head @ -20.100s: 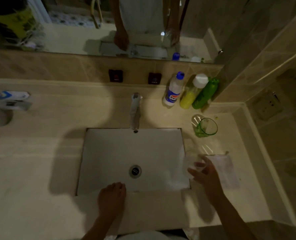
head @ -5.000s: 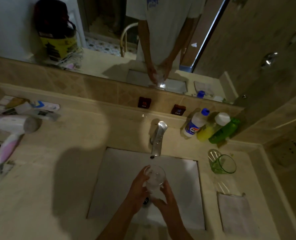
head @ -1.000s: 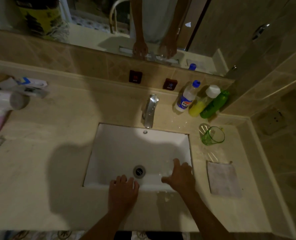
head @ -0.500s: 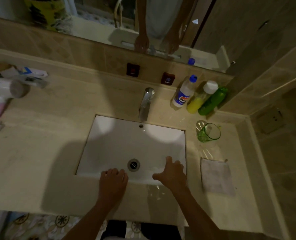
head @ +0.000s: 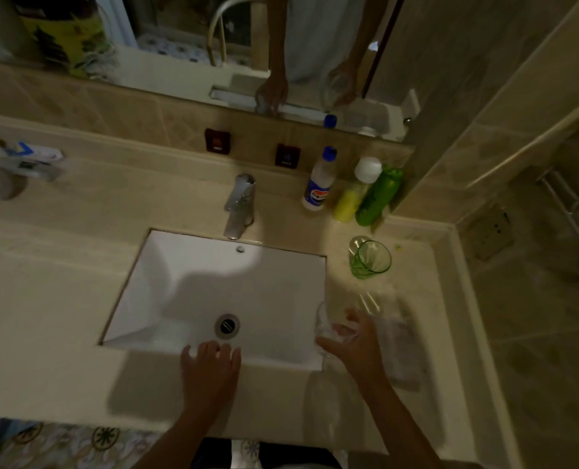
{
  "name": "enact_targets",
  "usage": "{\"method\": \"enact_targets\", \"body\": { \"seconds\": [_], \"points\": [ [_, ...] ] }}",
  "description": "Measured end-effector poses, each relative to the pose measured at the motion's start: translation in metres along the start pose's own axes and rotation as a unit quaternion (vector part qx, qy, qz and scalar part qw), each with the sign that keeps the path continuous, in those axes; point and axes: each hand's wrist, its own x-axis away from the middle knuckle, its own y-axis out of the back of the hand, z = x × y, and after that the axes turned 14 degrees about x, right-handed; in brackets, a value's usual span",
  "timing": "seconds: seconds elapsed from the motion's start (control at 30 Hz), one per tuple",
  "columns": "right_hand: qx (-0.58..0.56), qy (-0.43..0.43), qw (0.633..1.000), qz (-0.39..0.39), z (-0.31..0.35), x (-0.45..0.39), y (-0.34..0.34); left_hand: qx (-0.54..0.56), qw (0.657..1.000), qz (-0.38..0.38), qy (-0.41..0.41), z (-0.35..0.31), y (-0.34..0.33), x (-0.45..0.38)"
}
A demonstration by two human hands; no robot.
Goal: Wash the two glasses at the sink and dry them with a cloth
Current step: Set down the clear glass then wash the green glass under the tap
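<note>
right hand [head: 355, 346] curls its fingers round the clear glass [head: 330, 328] at the sink's [head: 166, 265] 4 o'clock corner, green glass [head: 370, 260] standing at 1 o'clock of it, left hand [head: 210, 370] flat and relaxed on the front rim, cloth [head: 401, 350] blurred and half hidden behind the right hand.

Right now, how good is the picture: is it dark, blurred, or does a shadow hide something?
Head view: dim, warm light; a broad shadow covers the sink back and the counter front; the right hand, clear glass and cloth are motion-blurred; the green glass stays sharper; wide-angle bending at the edges.
</note>
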Motion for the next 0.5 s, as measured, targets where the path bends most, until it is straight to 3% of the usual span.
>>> {"method": "enact_targets", "body": {
  "seconds": [0.17, 0.3, 0.4, 0.5],
  "points": [
    [0.057, -0.021, 0.994, -0.093, -0.029, -0.045, 0.068, -0.011, 0.999, -0.032, 0.009, -0.005, 0.002, 0.001],
    [0.028, -0.029, 0.988, -0.147, -0.045, -0.094, 0.105, 0.007, 0.999, -0.045, 0.009, 0.0, -0.01, -0.002],
    [0.005, -0.014, 0.99, -0.141, -0.046, -0.137, 0.128, -0.054, 0.998, -0.04, 0.0, 0.0, -0.015, -0.004],
    [-0.023, -0.051, 0.99, -0.129, -0.037, -0.165, 0.14, -0.049, 0.997, -0.054, 0.0, -0.001, -0.02, -0.009]
  ]
}}
